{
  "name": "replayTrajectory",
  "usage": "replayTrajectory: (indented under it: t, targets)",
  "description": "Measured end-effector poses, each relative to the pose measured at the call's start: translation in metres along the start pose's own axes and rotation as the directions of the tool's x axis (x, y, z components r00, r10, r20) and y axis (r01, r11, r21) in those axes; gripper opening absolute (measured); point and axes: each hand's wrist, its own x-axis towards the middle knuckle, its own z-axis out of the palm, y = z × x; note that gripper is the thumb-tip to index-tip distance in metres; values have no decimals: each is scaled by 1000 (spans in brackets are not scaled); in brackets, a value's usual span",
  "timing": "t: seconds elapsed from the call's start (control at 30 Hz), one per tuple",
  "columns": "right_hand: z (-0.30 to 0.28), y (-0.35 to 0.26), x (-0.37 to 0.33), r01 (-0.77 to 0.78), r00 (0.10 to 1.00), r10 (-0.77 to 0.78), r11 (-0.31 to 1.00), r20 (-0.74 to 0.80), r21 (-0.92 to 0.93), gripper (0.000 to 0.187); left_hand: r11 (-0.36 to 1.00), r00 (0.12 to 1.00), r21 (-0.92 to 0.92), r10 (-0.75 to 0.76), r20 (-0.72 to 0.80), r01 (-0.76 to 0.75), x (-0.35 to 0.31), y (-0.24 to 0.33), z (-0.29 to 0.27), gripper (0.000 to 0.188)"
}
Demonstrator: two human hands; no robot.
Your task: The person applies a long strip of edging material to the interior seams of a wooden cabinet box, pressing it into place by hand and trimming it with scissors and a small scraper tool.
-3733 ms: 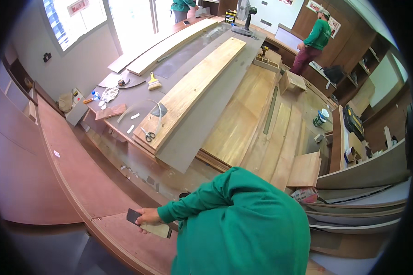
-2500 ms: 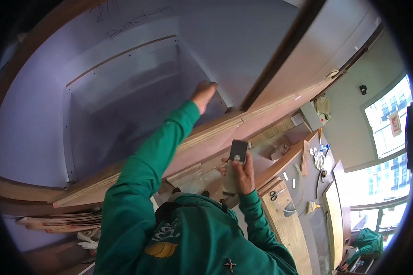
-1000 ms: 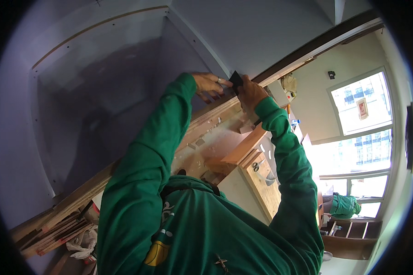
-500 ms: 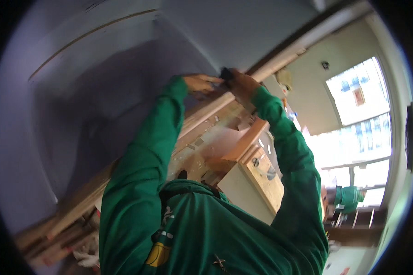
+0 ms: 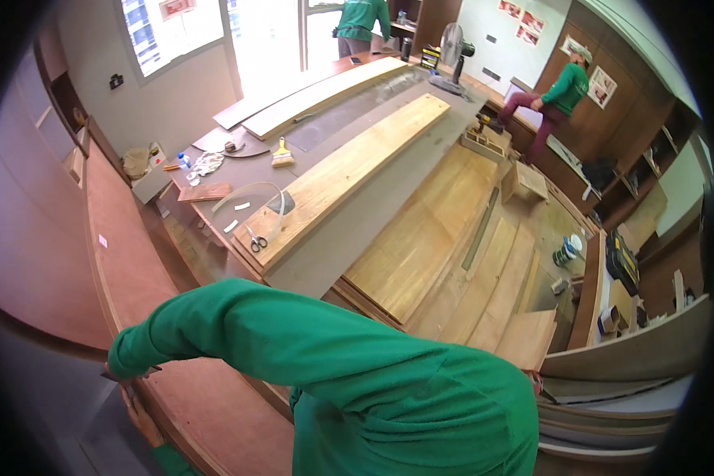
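Observation:
My right arm reaches across to the left side. My right hand [image 5: 116, 371] is mostly hidden by its green sleeve, at the edge of a long reddish wooden panel [image 5: 206, 404]. A dark, thin piece [image 5: 149, 370] sticks out beside it; its kind is unclear. Just below, my left hand [image 5: 143, 419] lies along the panel's edge with its fingers stretched out. A smooth grey-purple surface [image 5: 47, 381] adjoins the panel on the far left.
A worktable [image 5: 313, 246] carries a long board [image 5: 357, 174], scissors [image 5: 256, 241], a paintbrush [image 5: 282, 155] and a fan [image 5: 454, 51]. Wooden planks [image 5: 420, 230] lie beyond it. One person [image 5: 361, 22] stands at the back; another [image 5: 562, 95] sits at the right.
My view has swung to the right, bringing the worktable and room into sight. Both hands now appear at the lower left, still near the wooden edge.

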Motion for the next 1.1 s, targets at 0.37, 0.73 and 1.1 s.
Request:
replayTrajectory:
  t: [0.37, 0.73, 1.1]
  targets:
    - [21, 18, 49, 213, 971, -202, 973, 128, -85, 30, 1000, 992, -10, -19, -126, 18, -13, 12, 10, 53]
    - [-47, -35, 15, 64, 939, -88, 995, 333, 83, 37, 926, 974, 310, -183, -130, 216, -46, 89, 28, 71]
    - [-61, -51, 30, 14, 909, -16, 1000, 416, 8, 43, 939, 980, 294, -143, -136, 178, -27, 75, 29, 77]
